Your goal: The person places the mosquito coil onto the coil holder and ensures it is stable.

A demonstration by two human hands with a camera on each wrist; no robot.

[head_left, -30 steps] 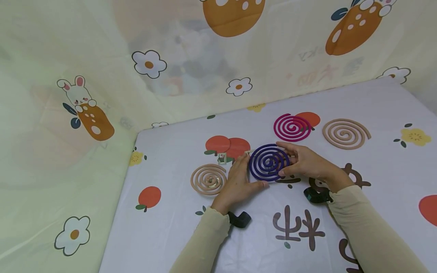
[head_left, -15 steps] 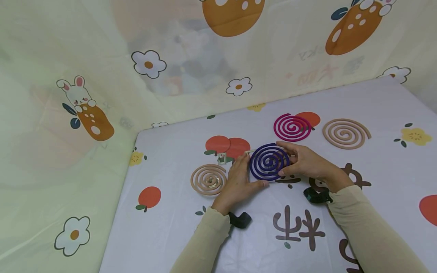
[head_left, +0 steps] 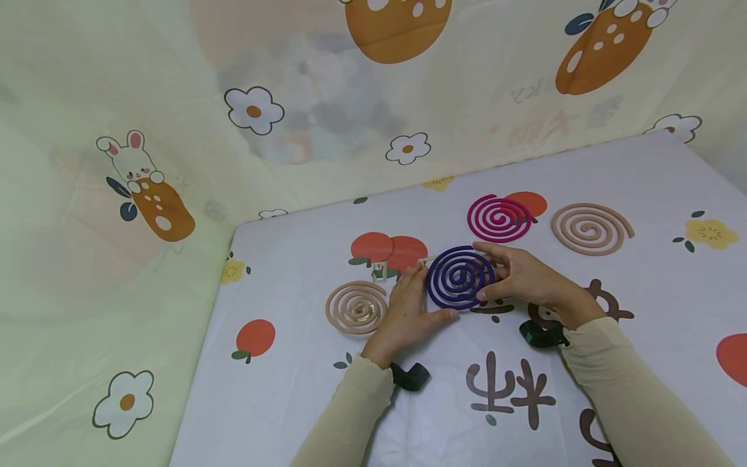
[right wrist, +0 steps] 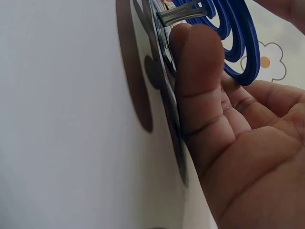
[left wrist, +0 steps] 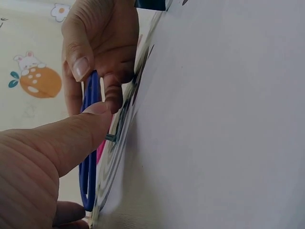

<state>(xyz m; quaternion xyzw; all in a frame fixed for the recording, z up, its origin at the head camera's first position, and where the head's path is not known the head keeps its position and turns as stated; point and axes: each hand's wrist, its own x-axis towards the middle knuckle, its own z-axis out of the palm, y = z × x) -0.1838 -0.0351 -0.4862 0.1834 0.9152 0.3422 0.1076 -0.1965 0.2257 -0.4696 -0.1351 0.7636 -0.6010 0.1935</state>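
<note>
A dark blue mosquito coil lies between my hands, raised a little above the table. My right hand pinches its right rim. The thumb is in front and the fingers are behind. Around the left part of the coil, my left hand has its thumb at the front rim and fingers by the left edge. Below the coil's middle, a metal stand shows in the right wrist view, close to my right thumb. The left wrist view catches the blue coil edge-on, partly covered by my left thumb.
A tan coil with metal under its centre lies left of my left hand. A small metal stand is behind it. Farther back lie a pink coil and another tan coil. A patterned cloth hangs behind.
</note>
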